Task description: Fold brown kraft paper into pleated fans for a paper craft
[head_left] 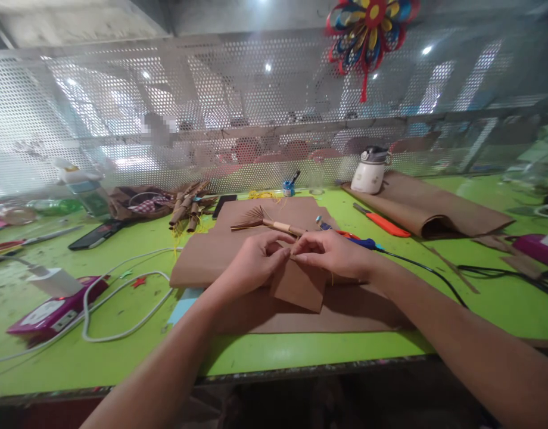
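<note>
Between the fingertips of my left hand (260, 259) and my right hand (330, 253) is a small piece of brown kraft paper (299, 287), pinched at its top edge and hanging down. Both hands are closed on it, thumbs against fingers, close together. Under them lies a large folded sheet of brown paper (206, 256). Just beyond the fingers rests a rolled brown paper stick (280, 226) with a fringed, fanned end and a pale band. A glue gun with a blue part (366, 243) lies beside my right wrist, partly hidden.
An orange-handled knife (385, 224), a white bottle (367, 173) and a rolled brown sheet (452, 208) are at the right. Paper rolls (184, 208), a phone (97, 234) and a purple power strip (55, 310) with a white cable lie left. Black cords run right.
</note>
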Demonstrator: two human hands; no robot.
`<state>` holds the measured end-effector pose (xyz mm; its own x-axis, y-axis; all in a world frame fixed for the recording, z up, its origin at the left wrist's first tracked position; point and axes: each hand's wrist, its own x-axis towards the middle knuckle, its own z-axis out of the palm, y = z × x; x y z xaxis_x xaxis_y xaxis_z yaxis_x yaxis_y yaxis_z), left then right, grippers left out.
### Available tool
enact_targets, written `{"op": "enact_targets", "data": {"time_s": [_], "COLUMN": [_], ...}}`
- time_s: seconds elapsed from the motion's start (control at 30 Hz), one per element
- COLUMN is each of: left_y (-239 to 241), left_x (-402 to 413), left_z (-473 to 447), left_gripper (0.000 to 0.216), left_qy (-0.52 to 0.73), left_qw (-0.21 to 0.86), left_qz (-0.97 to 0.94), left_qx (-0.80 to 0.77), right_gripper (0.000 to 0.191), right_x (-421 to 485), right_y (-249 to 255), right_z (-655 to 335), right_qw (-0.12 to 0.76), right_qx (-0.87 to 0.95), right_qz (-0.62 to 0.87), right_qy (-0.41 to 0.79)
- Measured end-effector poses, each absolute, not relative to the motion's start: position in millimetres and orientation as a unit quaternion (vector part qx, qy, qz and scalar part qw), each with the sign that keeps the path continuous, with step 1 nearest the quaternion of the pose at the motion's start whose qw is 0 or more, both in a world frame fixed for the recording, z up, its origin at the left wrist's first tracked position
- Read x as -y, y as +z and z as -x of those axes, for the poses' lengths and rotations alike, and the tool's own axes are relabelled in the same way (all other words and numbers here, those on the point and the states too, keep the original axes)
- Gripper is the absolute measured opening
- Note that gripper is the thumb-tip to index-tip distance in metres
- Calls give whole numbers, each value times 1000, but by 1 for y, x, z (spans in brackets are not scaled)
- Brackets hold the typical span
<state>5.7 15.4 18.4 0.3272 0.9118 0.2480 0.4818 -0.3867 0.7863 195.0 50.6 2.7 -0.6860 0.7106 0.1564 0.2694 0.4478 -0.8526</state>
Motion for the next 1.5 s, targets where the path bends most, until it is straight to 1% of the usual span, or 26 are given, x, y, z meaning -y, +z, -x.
{"op": "enact_targets", "data": {"time_s": [0.1, 0.3, 0.47, 0.7, 0.9, 1.07, 1.17, 1.37, 1.5], "left_y": [18, 16, 20, 19, 18, 22, 23, 22, 21], "left_x": [-15, -14, -12, -9, -12, -14, -14, -15, -15], "left_z": [-6, -5, -6, -9, -8, -3, -2, -2, -1], "left_gripper": [23, 19, 17, 18, 21, 22, 27, 27, 28], "left_qy": [359, 361, 394, 436, 412, 334, 300, 351, 380], "left_qw": [303, 325, 296, 298, 303, 349, 340, 294, 295], "left_qz": [-752, -753, -771, -751, -763, -771, -784, -764, -746], "left_qx": [-463, -443, -402, -397, -396, -416, -424, -456, -459], "right_gripper": [21, 19, 23, 26, 23, 22, 22, 20, 17], "right_x": [-49, -44, -43, -42, -42, -42, -43, -48, -50], "right_y": [4, 5, 7, 7, 6, 5, 3, 7, 14], "right_z": [-195, -192, -193, -192, -190, -191, -193, -198, -202], "right_qw": [246, 274, 276, 312, 301, 291, 284, 281, 292], "right_qx": [816, 822, 770, 718, 748, 769, 786, 785, 800], "right_qz": [298, 297, 283, 250, 237, 265, 275, 277, 271], "right_qy": [430, 402, 501, 570, 541, 503, 476, 478, 449]}}
